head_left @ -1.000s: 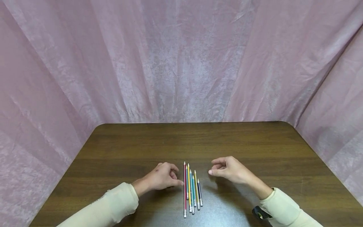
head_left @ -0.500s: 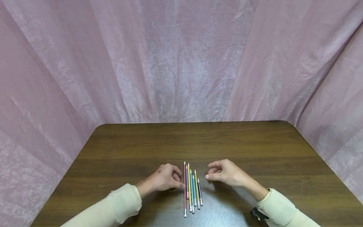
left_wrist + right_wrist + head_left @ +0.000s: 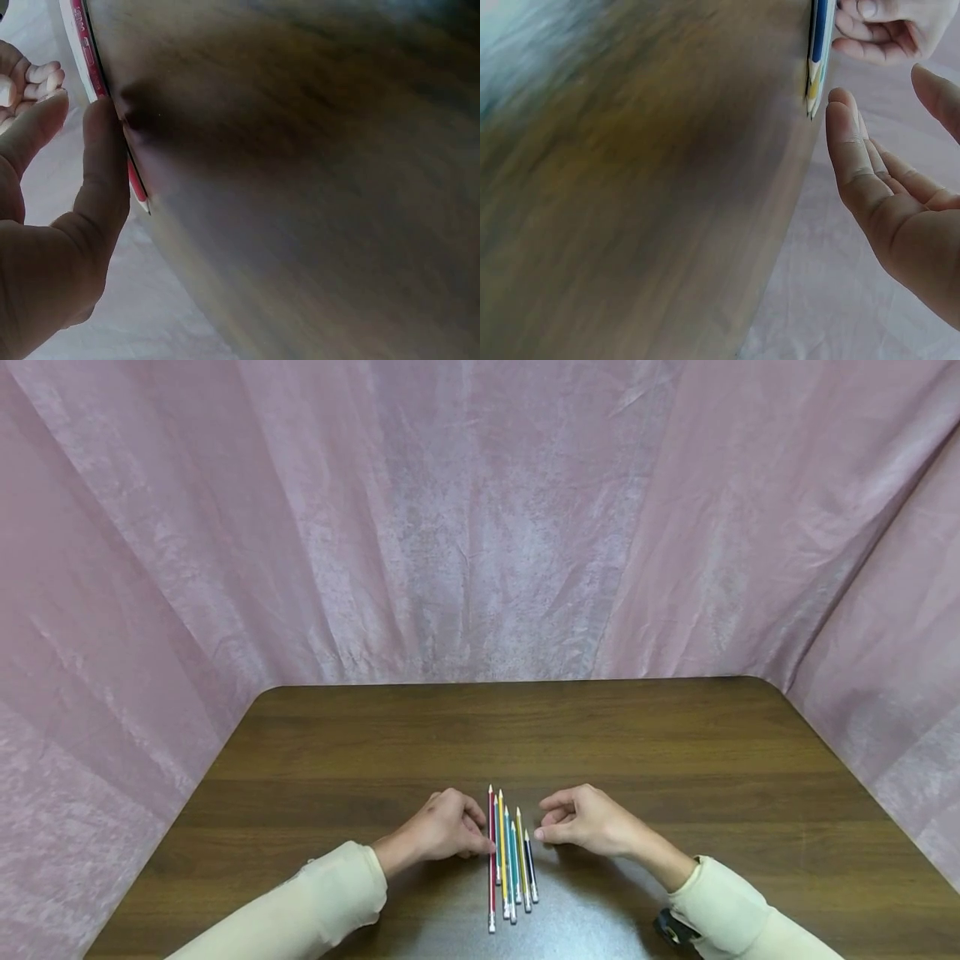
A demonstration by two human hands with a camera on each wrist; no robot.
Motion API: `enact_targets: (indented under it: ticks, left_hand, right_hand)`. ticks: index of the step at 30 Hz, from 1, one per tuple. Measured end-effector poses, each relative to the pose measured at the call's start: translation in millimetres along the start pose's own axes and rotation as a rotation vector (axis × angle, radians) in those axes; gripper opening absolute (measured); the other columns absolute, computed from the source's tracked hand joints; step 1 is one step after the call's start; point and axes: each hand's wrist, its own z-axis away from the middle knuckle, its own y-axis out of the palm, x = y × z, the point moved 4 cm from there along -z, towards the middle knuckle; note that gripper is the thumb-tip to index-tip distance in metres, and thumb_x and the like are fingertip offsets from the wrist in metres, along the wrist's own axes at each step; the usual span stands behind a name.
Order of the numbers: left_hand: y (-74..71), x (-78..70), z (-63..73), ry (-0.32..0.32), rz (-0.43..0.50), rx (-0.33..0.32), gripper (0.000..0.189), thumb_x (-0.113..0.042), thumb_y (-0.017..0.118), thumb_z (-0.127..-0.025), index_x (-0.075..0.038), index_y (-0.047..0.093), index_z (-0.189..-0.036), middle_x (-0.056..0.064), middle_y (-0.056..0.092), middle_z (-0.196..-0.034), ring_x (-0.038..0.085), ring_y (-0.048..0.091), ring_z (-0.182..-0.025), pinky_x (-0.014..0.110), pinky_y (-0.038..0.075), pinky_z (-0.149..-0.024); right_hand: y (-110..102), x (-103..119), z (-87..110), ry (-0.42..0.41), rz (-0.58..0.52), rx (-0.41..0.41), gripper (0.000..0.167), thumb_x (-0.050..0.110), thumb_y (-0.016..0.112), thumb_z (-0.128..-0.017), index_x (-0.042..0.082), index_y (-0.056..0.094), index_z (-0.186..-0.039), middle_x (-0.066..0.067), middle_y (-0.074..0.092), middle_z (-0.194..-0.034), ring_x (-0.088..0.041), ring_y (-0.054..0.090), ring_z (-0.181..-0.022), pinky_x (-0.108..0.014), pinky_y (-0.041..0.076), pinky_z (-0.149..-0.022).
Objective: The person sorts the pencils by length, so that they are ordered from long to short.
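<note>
Several pencils of different lengths lie side by side on the table, tips away from me and eraser ends toward me. The red pencil (image 3: 492, 893) is the leftmost and longest; the short dark blue pencil (image 3: 532, 868) lies on the right. My left hand (image 3: 448, 828) is beside the bundle, a fingertip touching the red pencil (image 3: 88, 52) in the left wrist view, with thumb and fingers apart. To the right, my right hand (image 3: 588, 820) hovers close to the dark blue pencil, fingers loosely bent and holding nothing. The right wrist view shows a gap between its fingertips and the pencil tips.
The brown wooden table (image 3: 360, 727) stretches out behind and to both sides of the pencils. Pink curtains (image 3: 480, 527) hang around its far and side edges. A black strap-like object (image 3: 673, 930) sits at the right sleeve.
My right hand has moved left, closer to the pencils. The left hand has shifted slightly right against the red pencil, and the bundle has moved very slightly right.
</note>
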Motion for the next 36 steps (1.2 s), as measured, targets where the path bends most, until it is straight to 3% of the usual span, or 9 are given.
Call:
enact_targets:
  ticks: [5, 11, 21, 27, 36]
  left_hand:
    - [2.3, 3.8, -5.3, -0.073, 0.096, -0.012, 0.023, -0.007, 0.087, -0.074, 0.0, 0.067, -0.082, 0.003, 0.068, -0.062, 0.015, 0.067, -0.054, 0.028, 0.059, -0.052]
    - [6.4, 6.1, -9.1, -0.097, 0.166, -0.011, 0.02, 0.0, 0.085, -0.074, 0.0, 0.066, -0.073, 0.007, 0.066, -0.06, 0.014, 0.065, -0.05, 0.028, 0.06, -0.049]
    - [1.6, 10.5, -11.3, -0.149, 0.128, -0.006, 0.018, 0.0, 0.084, -0.075, -0.002, 0.067, -0.068, 0.007, 0.067, -0.058, 0.012, 0.064, -0.048, 0.027, 0.059, -0.049]
    - [3.3, 10.5, -14.7, -0.178, 0.127, -0.003, 0.017, 0.003, 0.08, -0.075, -0.001, 0.066, -0.066, 0.007, 0.066, -0.055, 0.01, 0.063, -0.046, 0.026, 0.059, -0.048]
    - [5.7, 6.9, -17.5, -0.202, 0.083, 0.029, 0.019, 0.002, 0.079, -0.078, 0.0, 0.065, -0.065, 0.008, 0.065, -0.055, 0.01, 0.061, -0.043, 0.026, 0.058, -0.045]
  right_hand:
    - [5.9, 4.3, -6.5, -0.013, -0.001, 0.014, 0.049, 0.016, 0.08, -0.085, -0.016, 0.062, -0.118, -0.006, 0.072, -0.09, -0.014, 0.068, -0.084, -0.024, 0.058, -0.075]
    - [10.4, 6.4, -10.7, -0.013, 0.003, 0.023, 0.043, 0.014, 0.079, -0.085, -0.014, 0.064, -0.114, -0.006, 0.072, -0.089, -0.013, 0.068, -0.081, -0.025, 0.059, -0.074]
    - [20.0, 8.6, -17.2, 0.011, -0.071, 0.032, 0.022, 0.008, 0.077, -0.084, -0.008, 0.069, -0.098, -0.008, 0.072, -0.08, -0.018, 0.068, -0.069, -0.03, 0.061, -0.063]
    - [28.8, 9.3, -21.9, 0.086, -0.163, 0.037, 0.009, 0.001, 0.073, -0.086, -0.007, 0.069, -0.088, -0.012, 0.069, -0.071, -0.015, 0.065, -0.06, -0.033, 0.063, -0.059]
    - [39.4, 6.4, -28.2, 0.182, -0.235, 0.058, 0.007, -0.006, 0.065, -0.088, -0.011, 0.069, -0.088, -0.009, 0.067, -0.067, -0.011, 0.063, -0.055, -0.029, 0.062, -0.056]
